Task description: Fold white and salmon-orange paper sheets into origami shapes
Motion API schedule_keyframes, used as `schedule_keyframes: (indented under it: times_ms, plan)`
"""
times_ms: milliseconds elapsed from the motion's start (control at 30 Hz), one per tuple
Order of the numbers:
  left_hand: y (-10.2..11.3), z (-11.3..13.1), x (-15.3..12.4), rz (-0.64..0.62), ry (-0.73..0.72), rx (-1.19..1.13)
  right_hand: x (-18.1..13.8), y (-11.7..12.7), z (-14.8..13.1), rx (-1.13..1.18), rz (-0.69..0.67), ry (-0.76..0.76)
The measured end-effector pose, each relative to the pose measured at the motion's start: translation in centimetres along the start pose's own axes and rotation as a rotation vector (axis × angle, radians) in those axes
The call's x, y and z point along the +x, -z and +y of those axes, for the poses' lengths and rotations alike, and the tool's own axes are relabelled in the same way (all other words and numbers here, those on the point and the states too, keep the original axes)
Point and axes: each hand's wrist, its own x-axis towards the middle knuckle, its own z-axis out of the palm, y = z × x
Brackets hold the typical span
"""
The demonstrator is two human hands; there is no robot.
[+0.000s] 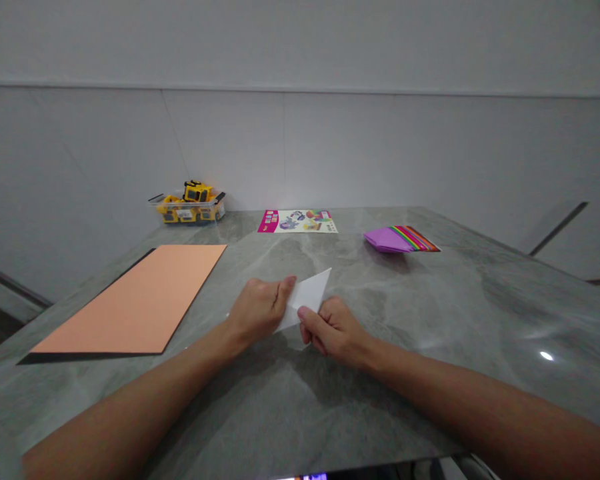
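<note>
Between my two hands is a small piece of folded white paper [310,291], held just over the grey marbled table [280,413]. My left hand [261,305] is closed on its left side, with the thumb lying along the edge. Pinched between thumb and curled fingers of my right hand [336,331] is the paper's lower right part. One pointed corner sticks up and away from me, to the right. Part of the paper is hidden behind my fingers.
On the left lies a large orange sheet [135,300] with a dark edge. A clear bin [180,212] holding a yellow toy vehicle [197,193] stands at the back left. Near the wall is a printed booklet [299,221]. Colourful paper sheets [395,239] lie at the back right.
</note>
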Motion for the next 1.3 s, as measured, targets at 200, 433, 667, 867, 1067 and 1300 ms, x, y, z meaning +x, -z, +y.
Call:
schedule_keyframes:
  times_ms: [200, 433, 667, 867, 1067, 1300]
  plan:
    - [-1.7, 0.7, -1.2, -0.06, -0.132, -0.059, -1.4, -0.2, -1.5, -0.179, -0.13, 0.285]
    - [-1.0, 0.0, -0.3, 0.019, -0.252, -0.025, -1.0, 0.6, -0.7, -0.131, -0.043, 0.125]
    - [-0.9, -1.8, -0.2, 0.094, -0.283, -0.1, -1.5, -0.2, -1.2, -0.285, -0.183, 0.264]
    - [0.8, -3.4, 0.5, 0.225, -0.203, -0.158, -1.2, -1.0, -0.6, -0.47, -0.17, 0.416]
    - [1.7, -3.3, 0.7, 0.239, -0.108, -0.257, -1.3, -1.3, -1.6, -0.445, -0.188, 0.494]
    - [4.7, -6.2, 1.8, 0.47, 0.252, -0.474, -1.9, -1.2, -1.1, -0.592, -0.046, 0.58]
